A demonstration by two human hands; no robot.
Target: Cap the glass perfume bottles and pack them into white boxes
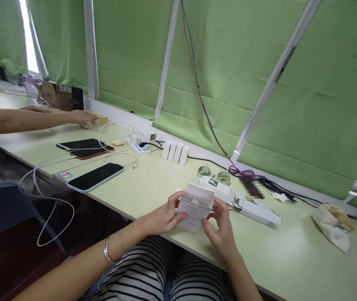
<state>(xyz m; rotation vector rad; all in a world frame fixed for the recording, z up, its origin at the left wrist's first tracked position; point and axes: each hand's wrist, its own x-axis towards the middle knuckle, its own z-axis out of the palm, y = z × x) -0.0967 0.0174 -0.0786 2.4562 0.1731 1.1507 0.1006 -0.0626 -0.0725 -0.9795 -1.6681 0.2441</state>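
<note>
I note the fingers (178, 200) of my left hand (165, 219) clamped on the left wall of a small white cardboard box (193, 214), thumb on the front face. My right hand (222, 232) pinches the right wall likewise. The box is held just above the near edge of the pale green tabletop (291, 251), top flaps open, with a rounded white item (195, 203) seated inside. I judge it light, thin-walled and easily crushed, so grip the side walls near the corners, not the flaps. A flat white carton (258, 211) lies on the tabletop just beyond.

Soft, even daylight filters through the green blinds (244, 62), glaring at a gap (29, 37), edges bowed.
</note>
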